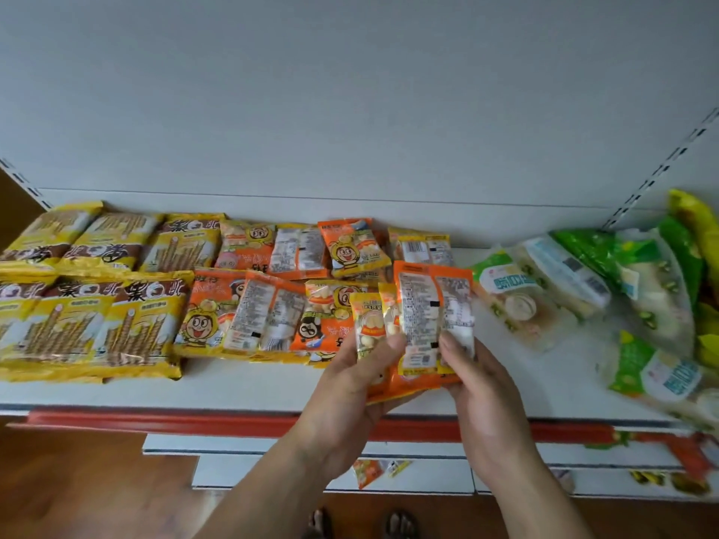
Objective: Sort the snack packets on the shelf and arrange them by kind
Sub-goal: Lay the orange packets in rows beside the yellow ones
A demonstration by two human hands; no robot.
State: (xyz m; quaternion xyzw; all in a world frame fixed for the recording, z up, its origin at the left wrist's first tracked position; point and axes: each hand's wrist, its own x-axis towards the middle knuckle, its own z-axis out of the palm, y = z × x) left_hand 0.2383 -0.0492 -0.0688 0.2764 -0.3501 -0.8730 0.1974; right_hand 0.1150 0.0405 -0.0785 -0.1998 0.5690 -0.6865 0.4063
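Observation:
Over the front of the white shelf (241, 387), both hands hold a small stack of orange snack packets (422, 305). My left hand (350, 387) grips the stack from below and the left, thumb on a small packet of round biscuits (367, 324). My right hand (474, 379) pinches the right edge of the top packet, which shows its printed back. On the shelf, yellow wafer-stick packets (97, 289) fill the left in two rows. Orange packets (272, 289) lie in two rows in the middle. Green and white packets (622, 289) are heaped at the right.
A red price strip (155, 420) runs along the shelf's front edge. Lower shelves (389, 472) below hold a few fallen packets. Slotted uprights (657, 173) frame the back panel. The wooden floor and my feet show at the bottom.

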